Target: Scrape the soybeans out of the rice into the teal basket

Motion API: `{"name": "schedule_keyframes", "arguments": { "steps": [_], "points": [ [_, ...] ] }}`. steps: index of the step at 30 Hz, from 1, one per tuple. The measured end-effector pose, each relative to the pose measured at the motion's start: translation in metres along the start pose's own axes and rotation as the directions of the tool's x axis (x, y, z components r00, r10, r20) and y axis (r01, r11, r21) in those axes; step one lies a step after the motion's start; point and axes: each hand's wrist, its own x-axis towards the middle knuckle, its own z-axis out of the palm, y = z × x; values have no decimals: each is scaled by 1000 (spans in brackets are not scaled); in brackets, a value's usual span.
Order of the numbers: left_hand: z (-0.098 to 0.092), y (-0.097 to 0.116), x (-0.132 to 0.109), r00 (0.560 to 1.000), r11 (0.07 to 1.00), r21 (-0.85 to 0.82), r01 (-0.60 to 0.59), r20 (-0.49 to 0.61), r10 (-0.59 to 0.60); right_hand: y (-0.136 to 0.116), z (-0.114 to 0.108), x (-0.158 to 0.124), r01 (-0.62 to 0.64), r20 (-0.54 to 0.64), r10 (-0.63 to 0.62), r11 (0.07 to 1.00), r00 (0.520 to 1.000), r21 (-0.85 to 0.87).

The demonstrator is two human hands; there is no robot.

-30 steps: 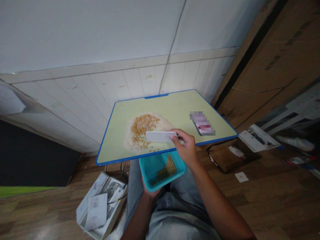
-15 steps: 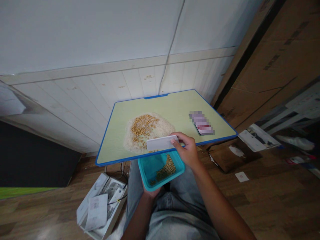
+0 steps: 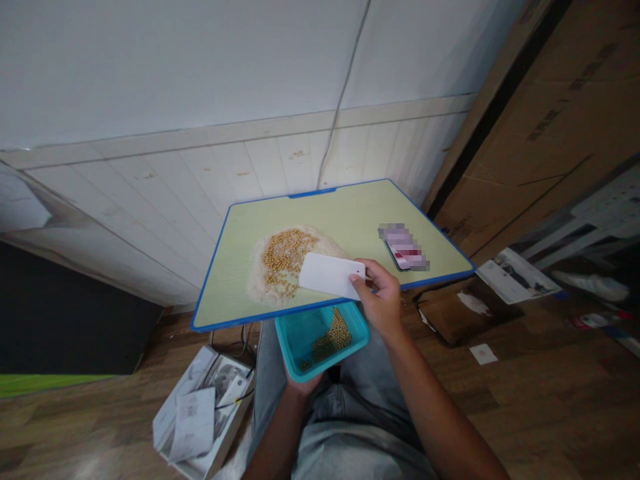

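Note:
My right hand (image 3: 380, 293) is closed on one end of a flat white scraper (image 3: 327, 275), thumb on top. The scraper's far end is over the near right part of a spread heap of rice (image 3: 257, 277). Yellow soybeans (image 3: 283, 250) lie in and on the rice. Below the table's front edge, my left hand (image 3: 303, 385) grips a teal plastic tub (image 3: 295, 327) from beneath; most of its fingers are hidden under it. More soybeans (image 3: 336, 337) rest inside the tub, mostly towards its right side.
A yellow-green folding table (image 3: 350, 207) with a blue rim stands against the wall. On its right lies a phone (image 3: 403, 247), blurred out. A white box (image 3: 200, 413) with cables sits on the floor at left; a cardboard box (image 3: 450, 313) is at right.
My right hand has moved slightly right, and the scraper has turned from nearly edge-on to showing its flat face. Some beans near the front edge are no longer visible. The tub stays put.

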Motion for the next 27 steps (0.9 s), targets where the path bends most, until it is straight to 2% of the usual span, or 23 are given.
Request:
{"name": "schedule_keyframes", "arguments": {
  "steps": [6,9,12,16,22,27],
  "points": [
    [12,5,-10,999,997,-74,0,32,2,-3,10,-8,11,170,-8,1000,985,-16],
    [21,6,-15,1000,991,-130,17,-4,-18,-4,13,-10,23,186,-16,999,982,-37],
    [27,7,-18,1000,989,-150,-1,-24,-3,-3,12,-8,38,151,-27,997,988,-71],
    [25,6,-17,999,999,-37,-36,11,36,-3,7,-4,33,97,-22,993,995,-117],
    [28,6,-26,984,984,99,-149,117,138,0,2,-1,-2,-18,0,990,1000,-140],
    [41,13,-40,969,974,155,-165,212,131,1,1,0,8,-109,-21,993,994,-118]
  ]
}}
